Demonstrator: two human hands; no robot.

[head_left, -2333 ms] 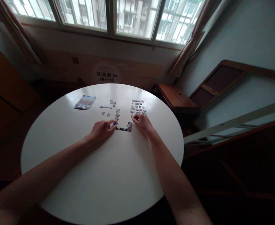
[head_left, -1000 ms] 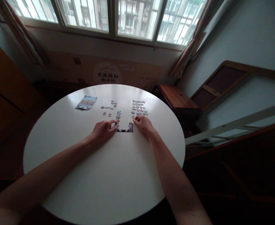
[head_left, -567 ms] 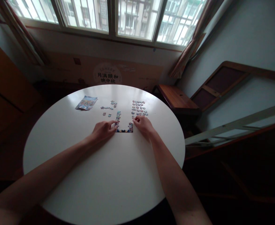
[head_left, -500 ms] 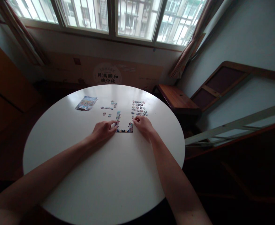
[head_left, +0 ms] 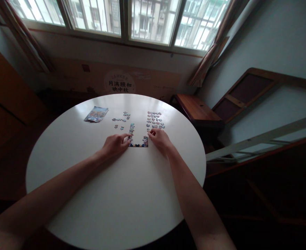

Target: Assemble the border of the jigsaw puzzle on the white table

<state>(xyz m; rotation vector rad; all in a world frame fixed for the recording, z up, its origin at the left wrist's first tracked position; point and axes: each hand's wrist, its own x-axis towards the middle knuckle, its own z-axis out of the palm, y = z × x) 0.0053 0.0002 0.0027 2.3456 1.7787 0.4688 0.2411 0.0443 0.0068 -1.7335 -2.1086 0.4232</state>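
A partly joined jigsaw puzzle (head_left: 138, 145) lies on the white round table (head_left: 111, 201), shaped like a U with a tall left side and a short right side. My left hand (head_left: 114, 143) rests at its left side, thumb and forefinger apart and touching the edge pieces. At the top of the short right side, my right hand (head_left: 158, 138) has its fingertips pinched on a small puzzle piece (head_left: 148, 134), mostly covered by the fingers. Loose puzzle pieces (head_left: 154, 120) lie in rows just beyond my right hand. More loose pieces (head_left: 119, 120) are scattered beyond my left hand.
A colourful picture sheet or packet (head_left: 96, 114) lies at the table's back left. Behind the table's right edge stands a brown wooden stool or bench (head_left: 198, 109). A printed cardboard panel (head_left: 147, 81) leans below the barred window (head_left: 150, 21).
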